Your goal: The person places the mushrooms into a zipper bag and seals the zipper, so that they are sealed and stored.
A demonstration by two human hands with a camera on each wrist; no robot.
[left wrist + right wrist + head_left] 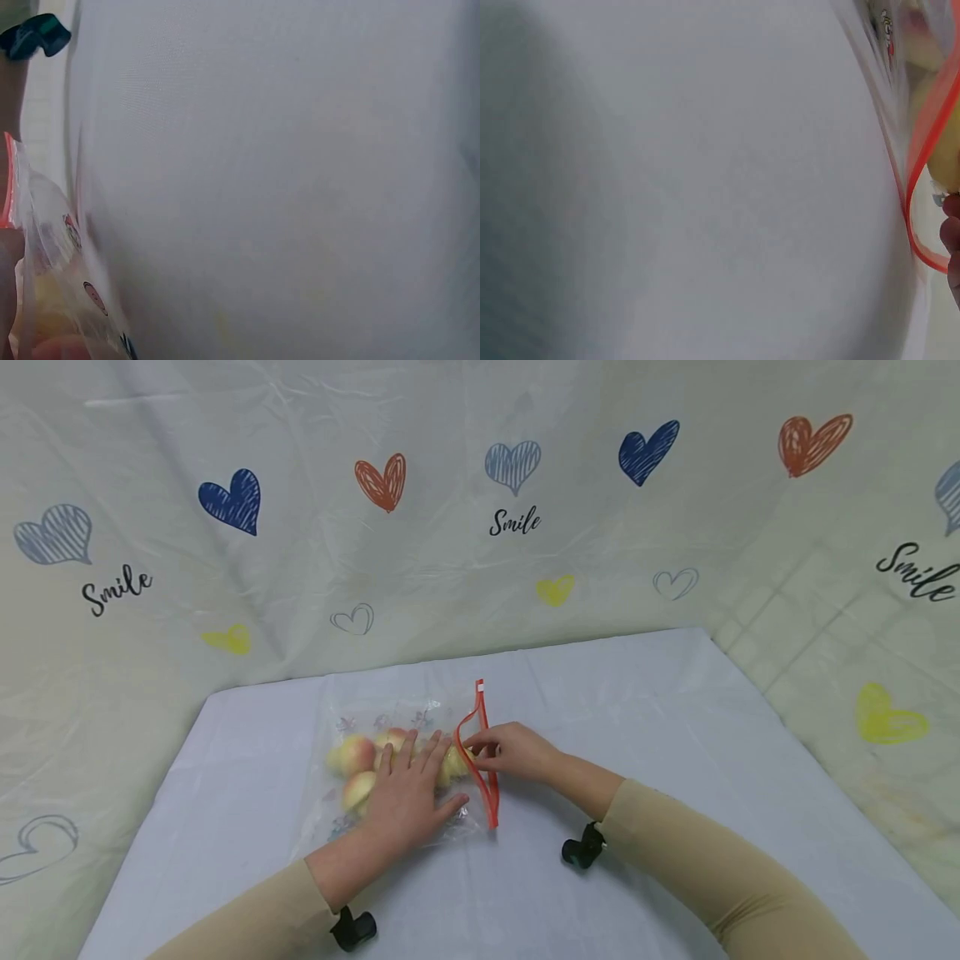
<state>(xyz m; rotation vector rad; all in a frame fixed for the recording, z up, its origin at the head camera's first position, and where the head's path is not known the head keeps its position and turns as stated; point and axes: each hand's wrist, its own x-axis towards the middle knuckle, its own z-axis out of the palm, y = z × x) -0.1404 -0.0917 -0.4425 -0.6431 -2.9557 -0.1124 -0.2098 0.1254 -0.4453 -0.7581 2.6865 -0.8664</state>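
A clear zip bag [318,822] with a red zip edge lies flat, its mouth parted toward the right. Inside are several yellow peaches with a red blush, one peach [352,755] at the left end. My left hand [408,789] rests on the bag with spread fingers, over the peaches, partly hiding them. At the mouth, my right hand [517,752] has its thumb and fingers curled at a peach [456,763] just inside the red edge. In the right wrist view that peach [946,154] shows beside the fingertips; their far side is hidden.
A white cloth covers the table [637,710]. Behind it hangs a pale sheet [450,410] printed with hearts and "Smile". Small black wrist cameras are worn on the left wrist [352,929] and the right wrist [583,847].
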